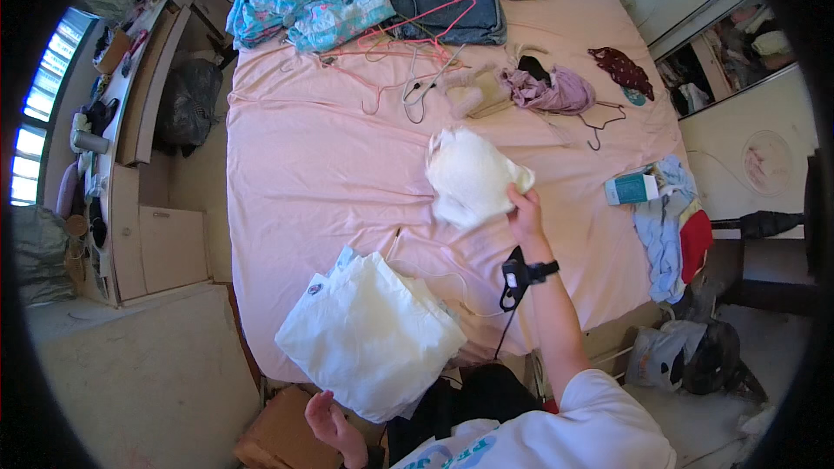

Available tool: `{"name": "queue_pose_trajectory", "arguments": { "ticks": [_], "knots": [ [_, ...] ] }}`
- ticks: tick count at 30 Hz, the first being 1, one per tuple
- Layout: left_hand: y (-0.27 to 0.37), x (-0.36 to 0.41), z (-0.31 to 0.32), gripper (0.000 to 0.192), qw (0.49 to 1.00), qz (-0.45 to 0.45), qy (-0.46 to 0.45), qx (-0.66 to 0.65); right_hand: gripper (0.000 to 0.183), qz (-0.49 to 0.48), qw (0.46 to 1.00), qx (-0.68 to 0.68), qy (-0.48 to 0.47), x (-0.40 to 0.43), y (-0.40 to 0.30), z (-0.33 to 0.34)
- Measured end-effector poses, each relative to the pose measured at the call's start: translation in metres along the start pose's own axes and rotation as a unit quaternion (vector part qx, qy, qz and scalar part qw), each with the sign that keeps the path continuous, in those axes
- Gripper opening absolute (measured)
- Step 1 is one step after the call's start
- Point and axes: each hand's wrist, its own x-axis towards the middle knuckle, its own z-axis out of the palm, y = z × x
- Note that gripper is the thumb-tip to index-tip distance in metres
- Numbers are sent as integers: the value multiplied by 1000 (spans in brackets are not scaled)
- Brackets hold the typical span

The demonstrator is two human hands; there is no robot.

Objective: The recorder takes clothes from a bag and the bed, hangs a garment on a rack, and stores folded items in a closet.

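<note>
My right hand grips the right edge of a crumpled white fluffy cloth item over the middle of the bed. A strap with a small black device circles that wrist. Near the bed's front edge lies a large folded white garment or cloth, with a small round badge at its upper left corner. My left hand is beside its lower left edge, fingers apart and holding nothing. A thin pale cable runs over the pink bedsheet between the two white items.
Pink hangers, folded jeans and a blue floral fabric bundle lie at the bed's far side. A mauve garment, a teal and white box and light blue clothes are at right. A brown stool or box stands below left.
</note>
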Motion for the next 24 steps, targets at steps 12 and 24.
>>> {"name": "queue_pose_trajectory", "arguments": {
  "ticks": [12, 24],
  "knots": [
    [82, -51, 5, 51, 854, -100, -458, -227, 34, 215, 947, 162, -174, -203, -147, 53],
    [104, -151, -92, 15, 925, -178, 10, -335, 25, 118, 829, -109, -536, -364, -124, 102]
  ]
}}
